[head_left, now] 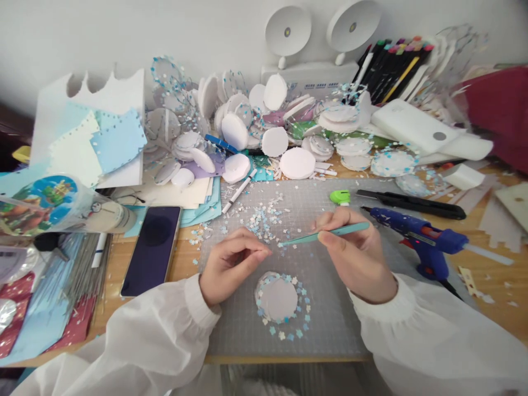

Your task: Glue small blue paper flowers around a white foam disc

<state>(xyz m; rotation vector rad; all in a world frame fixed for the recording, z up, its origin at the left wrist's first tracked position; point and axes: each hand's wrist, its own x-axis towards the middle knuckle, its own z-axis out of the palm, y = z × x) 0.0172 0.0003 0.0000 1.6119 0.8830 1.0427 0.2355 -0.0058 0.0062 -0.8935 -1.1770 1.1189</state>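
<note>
Head camera: the right hand (pixel 358 254) pinches blue-green tweezers (pixel 348 229), with the tips pointing left, close to the left hand (pixel 234 265). A tiny blue flower (pixel 282 244) seems to be at the tips. The left thumb and fingers are pressed together; I can't tell if something thin is between them. Below and between the hands, on the gray mat (pixel 334 322), lies a round white card (pixel 282 300) with a loop of little flowers (pixel 281 335) around it. Loose flowers (pixel 268 218) lie just past the left fingertips.

This looks like the step of picking up one flower. The next move seems to call for a soft, steady squeeze. A glue gun (pixel 427 234) lies right of the right hand.

Well past both hands, a white lamp box (pixel 305 76) has blue writing, too small to read.
</note>
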